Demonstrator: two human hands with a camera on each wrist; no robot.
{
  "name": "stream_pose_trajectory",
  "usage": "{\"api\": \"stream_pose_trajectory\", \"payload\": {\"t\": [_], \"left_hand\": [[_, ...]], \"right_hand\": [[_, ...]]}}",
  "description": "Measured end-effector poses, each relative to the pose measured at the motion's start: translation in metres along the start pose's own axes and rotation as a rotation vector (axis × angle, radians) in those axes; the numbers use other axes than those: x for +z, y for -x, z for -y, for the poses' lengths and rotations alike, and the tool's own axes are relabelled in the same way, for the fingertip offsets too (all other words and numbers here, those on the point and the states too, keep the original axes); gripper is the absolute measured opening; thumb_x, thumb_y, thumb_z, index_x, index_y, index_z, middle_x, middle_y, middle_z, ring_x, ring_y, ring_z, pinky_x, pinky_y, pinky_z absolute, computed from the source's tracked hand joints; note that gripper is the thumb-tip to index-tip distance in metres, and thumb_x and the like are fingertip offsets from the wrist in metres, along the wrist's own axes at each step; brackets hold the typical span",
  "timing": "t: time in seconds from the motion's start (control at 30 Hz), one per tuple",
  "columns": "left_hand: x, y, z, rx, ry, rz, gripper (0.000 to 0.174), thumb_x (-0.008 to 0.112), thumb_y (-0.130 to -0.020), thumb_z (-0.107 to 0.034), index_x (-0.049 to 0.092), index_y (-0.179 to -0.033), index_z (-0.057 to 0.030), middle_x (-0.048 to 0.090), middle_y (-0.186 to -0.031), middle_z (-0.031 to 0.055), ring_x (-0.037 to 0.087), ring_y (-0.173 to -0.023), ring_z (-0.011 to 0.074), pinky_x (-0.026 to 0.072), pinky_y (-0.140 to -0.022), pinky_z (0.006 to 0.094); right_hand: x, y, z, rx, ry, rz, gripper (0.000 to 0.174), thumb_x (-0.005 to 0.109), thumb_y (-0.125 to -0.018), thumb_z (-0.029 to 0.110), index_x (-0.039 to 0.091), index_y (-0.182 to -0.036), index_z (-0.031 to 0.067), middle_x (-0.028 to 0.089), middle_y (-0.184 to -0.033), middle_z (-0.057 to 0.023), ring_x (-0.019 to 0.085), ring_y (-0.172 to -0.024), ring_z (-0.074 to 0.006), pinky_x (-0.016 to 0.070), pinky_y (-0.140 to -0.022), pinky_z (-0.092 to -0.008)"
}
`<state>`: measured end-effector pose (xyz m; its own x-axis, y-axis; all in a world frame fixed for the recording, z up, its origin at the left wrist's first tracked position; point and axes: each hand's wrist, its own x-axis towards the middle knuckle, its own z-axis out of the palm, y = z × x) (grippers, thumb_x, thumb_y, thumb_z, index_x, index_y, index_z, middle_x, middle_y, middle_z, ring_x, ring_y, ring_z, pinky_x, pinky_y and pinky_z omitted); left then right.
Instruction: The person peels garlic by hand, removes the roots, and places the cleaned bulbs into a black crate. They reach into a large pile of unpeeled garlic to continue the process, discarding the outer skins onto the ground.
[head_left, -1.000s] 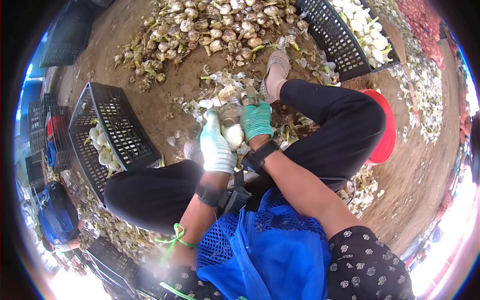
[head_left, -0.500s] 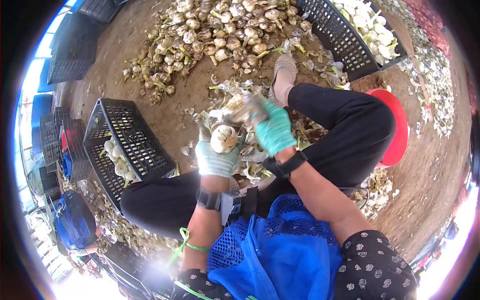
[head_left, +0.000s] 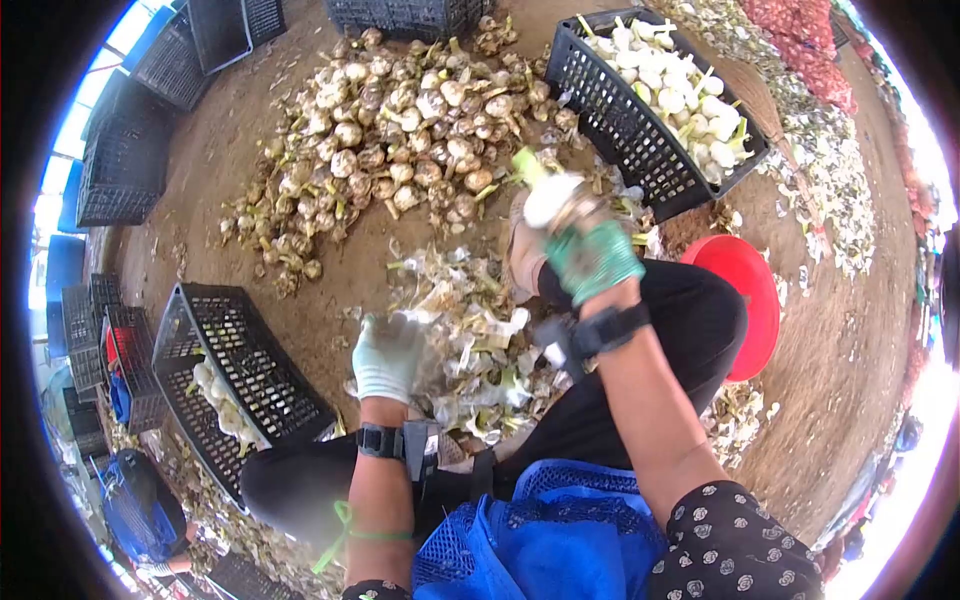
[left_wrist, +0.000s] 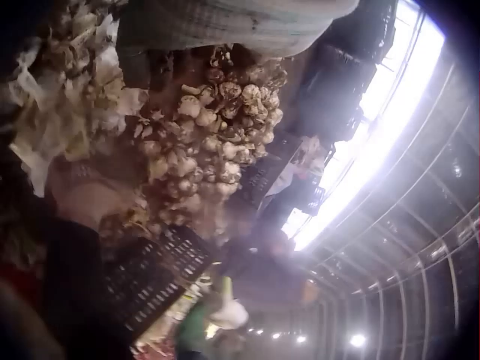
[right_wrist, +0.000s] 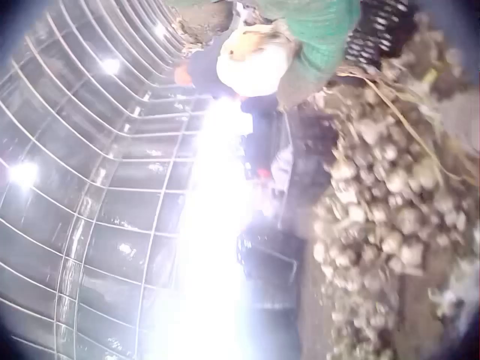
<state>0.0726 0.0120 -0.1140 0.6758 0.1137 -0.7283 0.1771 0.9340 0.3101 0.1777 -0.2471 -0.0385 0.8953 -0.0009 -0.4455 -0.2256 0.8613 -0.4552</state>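
In the head view the right hand [head_left: 592, 262], in a green glove, grips a white peeled bulb [head_left: 552, 200] with a green stem, blurred, close to the crate of white bulbs [head_left: 640, 130]. The right wrist view shows the bulb [right_wrist: 256, 66] against the green glove [right_wrist: 322, 34]. The gloved left hand [head_left: 387, 355] is held over the ground beside the loose peelings [head_left: 480, 350], with nothing seen in it; its fingers are blurred. Part of its pale glove [left_wrist: 232, 22] crosses the top of the left wrist view.
A heap of unpeeled bulbs [head_left: 400, 140] lies ahead on the ground. A black crate [head_left: 255, 365] with some white bulbs stands at the left, a red basin [head_left: 745, 300] beside the right knee. More black crates [head_left: 125, 160] line the far left; another person [head_left: 145, 505] is at lower left.
The right hand has moved forward and right, carrying the bulb that was in the left hand. The left hand has let go of it and moved slightly left and down in view.
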Motion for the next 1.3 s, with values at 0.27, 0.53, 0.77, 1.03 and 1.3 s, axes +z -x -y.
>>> {"api": "stream_pose_trajectory", "payload": {"t": [0.27, 0.53, 0.77, 1.03, 1.3], "left_hand": [[0.033, -0.047, 0.033, 0.174, -0.787, -0.186, 0.014, 0.055, -0.073, -0.014, 0.051, -0.085, -0.0066, 0.054, -0.074, 0.0049, 0.050, -0.062, 0.0177, 0.0407, -0.057, 0.0312], [0.090, -0.165, 0.026, 0.555, -1.754, -0.091, 0.050, 0.061, -0.064, -0.007, 0.043, -0.110, -0.0018, 0.052, -0.100, 0.0167, 0.051, -0.090, 0.0246, 0.0387, -0.079, 0.0302], [0.131, -0.226, 0.061, 0.581, -2.186, -0.164, 0.050, 0.058, -0.069, -0.017, 0.040, -0.116, -0.0157, 0.038, -0.112, 0.0242, 0.044, -0.096, 0.0388, 0.0395, -0.079, 0.0396], [0.125, -0.176, 0.027, 0.059, -1.040, -0.031, 0.034, 0.055, -0.072, -0.005, 0.049, -0.104, -0.0001, 0.055, -0.092, 0.0056, 0.051, -0.078, 0.0148, 0.0423, -0.068, 0.0257], [0.094, -0.023, 0.000, -0.164, -1.019, 0.411, 0.072, 0.057, -0.052, 0.010, 0.032, -0.119, 0.0006, 0.047, -0.108, 0.0088, 0.048, -0.095, 0.0164, 0.0412, -0.077, 0.0269]], "right_hand": [[-0.015, -0.056, 0.022, -0.958, 1.469, -0.036, 0.023, 0.039, -0.079, 0.002, 0.045, -0.101, -0.0015, 0.054, -0.090, -0.0142, 0.054, -0.082, -0.0290, 0.0431, -0.077, -0.0397], [-0.044, -0.014, -0.100, 0.038, 1.205, -0.110, 0.023, 0.045, -0.069, 0.001, 0.054, -0.090, -0.0012, 0.055, -0.066, -0.0152, 0.049, -0.057, -0.0144, 0.0396, -0.053, -0.0269], [-0.067, -0.039, -0.100, 0.150, 1.302, -0.119, 0.030, 0.049, -0.067, 0.004, 0.054, -0.096, 0.0014, 0.056, -0.078, -0.0218, 0.054, -0.069, -0.0304, 0.0423, -0.060, -0.0330], [-0.034, -0.039, -0.071, 0.125, 1.358, -0.228, 0.028, 0.051, -0.064, 0.003, 0.055, -0.091, 0.0003, 0.056, -0.088, -0.0176, 0.054, -0.083, -0.0287, 0.0432, -0.069, -0.0296], [-0.022, -0.004, -0.097, -0.357, 1.852, 0.409, 0.045, 0.059, -0.067, 0.013, 0.044, -0.108, 0.0005, 0.048, -0.105, -0.0203, 0.049, -0.092, -0.0329, 0.0416, -0.076, -0.0333]]}}
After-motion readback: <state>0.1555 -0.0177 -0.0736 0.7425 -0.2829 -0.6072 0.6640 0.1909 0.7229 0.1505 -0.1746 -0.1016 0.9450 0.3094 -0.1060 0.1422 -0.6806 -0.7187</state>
